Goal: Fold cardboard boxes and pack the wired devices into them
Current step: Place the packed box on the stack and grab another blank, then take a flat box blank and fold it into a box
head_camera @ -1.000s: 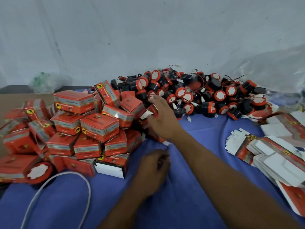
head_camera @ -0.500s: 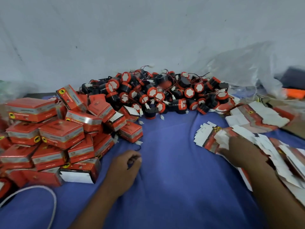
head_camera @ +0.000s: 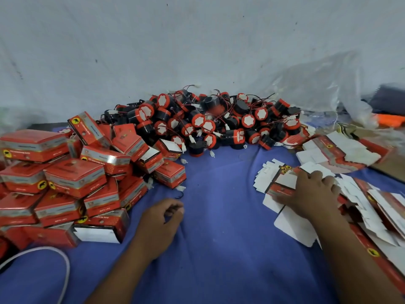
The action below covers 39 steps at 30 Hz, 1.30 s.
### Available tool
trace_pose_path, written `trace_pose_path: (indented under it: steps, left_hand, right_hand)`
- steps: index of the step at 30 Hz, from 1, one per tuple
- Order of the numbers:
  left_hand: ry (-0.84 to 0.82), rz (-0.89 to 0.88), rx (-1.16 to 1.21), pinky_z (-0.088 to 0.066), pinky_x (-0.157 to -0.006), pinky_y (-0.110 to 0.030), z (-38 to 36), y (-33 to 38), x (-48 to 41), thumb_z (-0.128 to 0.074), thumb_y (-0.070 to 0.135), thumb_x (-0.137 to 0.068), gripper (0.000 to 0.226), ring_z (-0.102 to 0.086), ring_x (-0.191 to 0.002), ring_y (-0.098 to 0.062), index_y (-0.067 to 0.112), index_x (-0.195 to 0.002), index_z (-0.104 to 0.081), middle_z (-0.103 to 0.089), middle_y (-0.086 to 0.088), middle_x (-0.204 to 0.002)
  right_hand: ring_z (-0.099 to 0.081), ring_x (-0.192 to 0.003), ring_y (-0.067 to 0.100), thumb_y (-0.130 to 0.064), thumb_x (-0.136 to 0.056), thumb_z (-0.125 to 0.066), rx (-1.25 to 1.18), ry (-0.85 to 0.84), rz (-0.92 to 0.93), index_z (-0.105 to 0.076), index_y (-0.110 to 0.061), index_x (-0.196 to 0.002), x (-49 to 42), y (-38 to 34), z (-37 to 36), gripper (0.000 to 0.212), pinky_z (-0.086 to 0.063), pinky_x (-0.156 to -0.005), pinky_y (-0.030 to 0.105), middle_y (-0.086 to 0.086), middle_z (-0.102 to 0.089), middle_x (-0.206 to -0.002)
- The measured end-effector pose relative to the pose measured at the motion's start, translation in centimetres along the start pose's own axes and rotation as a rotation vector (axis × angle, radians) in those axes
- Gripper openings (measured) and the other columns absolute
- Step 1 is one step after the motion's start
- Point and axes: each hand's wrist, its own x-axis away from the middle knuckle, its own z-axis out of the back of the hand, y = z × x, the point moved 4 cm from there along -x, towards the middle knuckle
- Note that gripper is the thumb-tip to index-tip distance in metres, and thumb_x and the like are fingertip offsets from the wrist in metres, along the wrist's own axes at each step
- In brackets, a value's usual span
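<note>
A heap of round black-and-orange wired devices (head_camera: 208, 123) lies at the back of the blue cloth (head_camera: 219, 227). To the left is a pile of folded red boxes (head_camera: 74, 178); the nearest one (head_camera: 98, 231) shows an open white end. On the right, flat red-and-white box blanks (head_camera: 370, 211) are fanned out. My right hand (head_camera: 311, 194) lies on this stack, fingers bent over the top blank (head_camera: 282, 189) and thumb at its near edge. My left hand (head_camera: 160, 218) rests on the cloth beside the box pile, fingers loosely curled, nothing visible in it.
A second stack of flat blanks (head_camera: 341, 150) sits farther back on the right. A clear plastic bag (head_camera: 317, 88) leans on the white wall behind it. A white cable (head_camera: 63, 260) loops over the cloth's near left. Bare cloth lies between my hands.
My right hand left the box pile, swung right to the flat blanks and has settled on the top one. The view panned right. My left hand stayed put.
</note>
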Motion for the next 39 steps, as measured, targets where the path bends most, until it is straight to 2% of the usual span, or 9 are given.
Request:
trace_pose_path:
  steps: [6, 9, 13, 17, 21, 25, 29, 34, 39]
  left_hand:
    - [-0.012, -0.011, 0.003, -0.047, -0.082, -0.007, 0.1, 0.3, 0.1, -0.062, 0.022, -0.097, 0.015, -0.058, -0.098, 0.009, 0.028, -0.109, -0.066, -0.066, 0.018, -0.104]
    - [0.000, -0.024, 0.054, -0.051, -0.087, -0.015, 0.2, 0.9, 0.3, -0.061, 0.023, -0.097, 0.016, -0.061, -0.099, 0.007, 0.034, -0.107, -0.065, -0.068, 0.018, -0.105]
    - [-0.025, -0.027, 0.336, -0.055, -0.089, -0.028, 0.2, 1.9, 0.7, -0.054, 0.039, -0.093, 0.034, -0.068, -0.105, -0.009, 0.027, -0.123, -0.062, -0.070, 0.014, -0.116]
    - [-0.265, 0.086, 0.804, -0.051, -0.100, -0.035, -2.4, 3.3, 1.3, -0.059, 0.050, -0.087, 0.068, -0.059, -0.125, -0.021, 0.021, -0.146, -0.042, -0.061, 0.000, -0.138]
    - [-0.352, 0.080, 0.883, -0.049, -0.104, -0.045, -2.9, 3.4, 1.6, -0.069, 0.052, -0.086, 0.076, -0.056, -0.128, -0.032, 0.018, -0.147, -0.042, -0.058, -0.013, -0.139]
    - [-0.309, 0.097, 0.975, -0.046, -0.105, -0.051, -2.4, 3.3, 1.3, -0.078, 0.052, -0.077, 0.088, -0.055, -0.128, -0.036, 0.019, -0.149, -0.038, -0.057, -0.017, -0.138]
    - [-0.315, 0.047, 1.013, -0.052, -0.095, -0.049, -2.2, 3.7, 1.4, -0.078, 0.046, -0.079, 0.083, -0.056, -0.125, -0.040, 0.025, -0.149, -0.037, -0.054, -0.021, -0.140]
    - [-0.304, 0.162, 1.084, -0.034, -0.110, -0.064, -1.8, 3.2, 1.5, -0.085, 0.062, -0.061, 0.117, -0.048, -0.131, -0.044, 0.014, -0.153, -0.030, -0.048, -0.025, -0.144]
    - [-0.173, 0.165, 1.090, -0.051, -0.092, -0.044, -1.0, 3.3, 1.2, -0.092, 0.056, -0.049, 0.104, -0.063, -0.107, -0.030, 0.015, -0.133, -0.046, -0.060, -0.017, -0.124]
  right_hand:
    - [-0.052, -0.104, 0.045, -0.064, -0.071, -0.074, -0.318, 0.338, 0.213, -0.054, 0.001, -0.120, 0.5, -2.5, 4.2, 0.084, -0.044, -0.088, 0.050, 0.025, -0.056, -0.112]
    - [-0.054, -0.106, 0.037, -0.073, -0.079, -0.057, -0.430, 0.352, 0.272, -0.051, -0.008, -0.124, 1.1, -5.1, 6.4, 0.079, -0.048, -0.085, 0.046, 0.015, -0.060, -0.113]
    - [-0.058, -0.072, 0.010, -0.079, -0.083, -0.047, -0.793, 0.269, 0.419, -0.053, -0.025, -0.094, 4.6, -10.2, 6.9, 0.055, -0.047, -0.057, 0.029, -0.007, -0.061, -0.082]
    - [-0.066, -0.081, 0.004, -0.083, -0.073, -0.046, -1.189, -0.103, 0.382, -0.066, -0.023, -0.103, 9.5, -15.1, 2.6, 0.070, -0.056, -0.077, 0.034, -0.007, -0.072, -0.091]
    - [-0.068, -0.084, 0.014, -0.074, -0.083, -0.048, -1.254, -0.213, 0.530, -0.065, -0.018, -0.105, 11.1, -16.5, 0.7, 0.062, -0.054, -0.078, 0.040, -0.001, -0.072, -0.093]
    - [-0.064, -0.106, -0.002, -0.069, -0.084, -0.054, -1.184, -0.412, 0.681, -0.054, -0.042, -0.130, 10.5, -16.6, -0.1, 0.054, -0.054, -0.091, 0.023, -0.023, -0.066, -0.116]
    - [-0.059, -0.104, -0.011, -0.067, -0.084, -0.056, -1.117, -0.340, 0.732, -0.044, -0.065, -0.122, 10.8, -16.2, 0.3, 0.039, -0.050, -0.088, 0.010, -0.043, -0.058, -0.110]
    - [-0.055, -0.101, -0.020, -0.066, -0.084, -0.058, -1.082, -0.239, 0.776, -0.049, -0.036, -0.140, 10.8, -15.4, 0.7, 0.064, -0.045, -0.085, 0.003, -0.057, -0.048, -0.102]
    - [-0.056, -0.105, -0.017, -0.065, -0.075, -0.063, -1.135, -0.244, 0.730, -0.049, -0.030, -0.144, 10.2, -14.7, 1.1, 0.078, -0.043, -0.088, 0.002, -0.036, -0.058, -0.111]
